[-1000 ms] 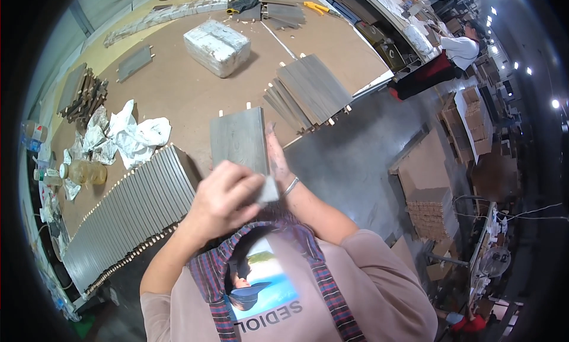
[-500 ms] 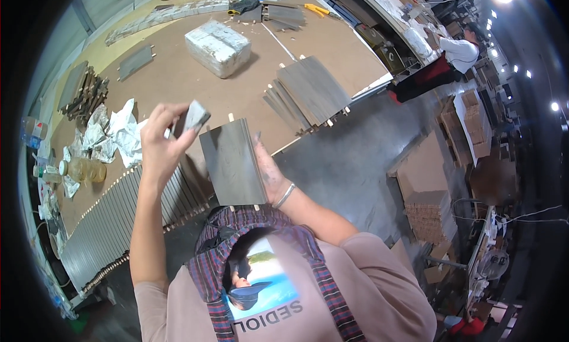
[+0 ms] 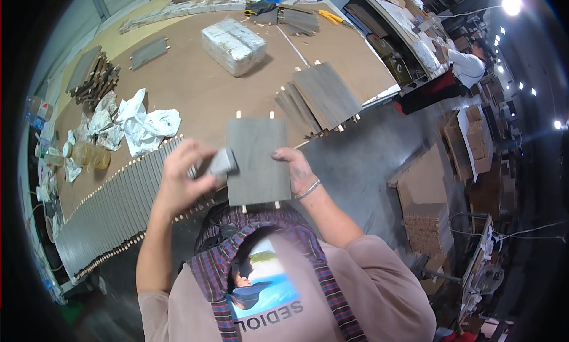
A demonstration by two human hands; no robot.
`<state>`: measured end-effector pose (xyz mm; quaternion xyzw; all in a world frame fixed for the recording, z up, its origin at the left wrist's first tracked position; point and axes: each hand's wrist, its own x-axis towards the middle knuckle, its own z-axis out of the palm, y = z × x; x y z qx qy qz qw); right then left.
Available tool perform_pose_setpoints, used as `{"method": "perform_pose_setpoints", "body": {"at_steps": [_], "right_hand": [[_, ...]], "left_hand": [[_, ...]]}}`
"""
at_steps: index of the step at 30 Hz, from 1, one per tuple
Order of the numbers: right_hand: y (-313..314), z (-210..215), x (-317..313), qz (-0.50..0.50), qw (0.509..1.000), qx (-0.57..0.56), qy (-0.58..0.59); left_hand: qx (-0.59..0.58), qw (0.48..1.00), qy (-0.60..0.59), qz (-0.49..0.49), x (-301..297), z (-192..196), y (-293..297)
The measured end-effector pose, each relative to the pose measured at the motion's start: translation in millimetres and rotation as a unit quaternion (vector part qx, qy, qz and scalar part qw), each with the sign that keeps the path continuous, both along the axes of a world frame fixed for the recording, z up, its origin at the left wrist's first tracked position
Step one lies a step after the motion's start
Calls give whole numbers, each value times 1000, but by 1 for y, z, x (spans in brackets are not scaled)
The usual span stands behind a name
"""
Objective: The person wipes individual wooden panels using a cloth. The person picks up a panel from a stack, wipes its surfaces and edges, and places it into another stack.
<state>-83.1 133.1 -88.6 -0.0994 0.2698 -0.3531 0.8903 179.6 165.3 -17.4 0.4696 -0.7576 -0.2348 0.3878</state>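
Observation:
In my right hand [image 3: 298, 171] is a flat grey wooden panel [image 3: 258, 164] with pale dowel pins on its top and bottom ends. The thumb lies on the face near the right edge; the other fingers are hidden behind. My left hand [image 3: 188, 175] grips a small grey block [image 3: 223, 162], which looks like a sanding block, at the panel's left edge. Whether the block touches the panel I cannot tell. Below and left, a long row of similar panels [image 3: 118, 194] stands on edge along the table's near side.
More panels [image 3: 329, 96] lie fanned at the table's right edge. A white wrapped block [image 3: 234, 47] sits mid-table. Crumpled white paper [image 3: 142, 123], a bottle of yellowish liquid [image 3: 89, 156] and a pile of pieces [image 3: 95, 84] are at left. Someone [image 3: 465, 66] works at a far bench.
The panel has turned to face up more squarely and shifted right. My left hand has come down and right, bringing the block from above to the panel's left edge.

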Motion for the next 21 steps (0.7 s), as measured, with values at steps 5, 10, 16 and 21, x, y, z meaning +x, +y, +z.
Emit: {"method": "perform_pose_setpoints", "body": {"at_steps": [5, 10, 16, 21], "right_hand": [[6, 1, 18, -4, 997, -76, 1], [6, 9, 22, -113, 989, -97, 10], [-4, 6, 48, -164, 954, -188, 168], [11, -7, 55, -145, 949, -158, 232]], "left_hand": [[111, 967, 203, 104, 19, 6, -48], [323, 772, 548, -25, -4, -15, -13], [301, 776, 553, -30, -32, -18, -9], [342, 770, 532, -88, -54, -29, -17]]}}
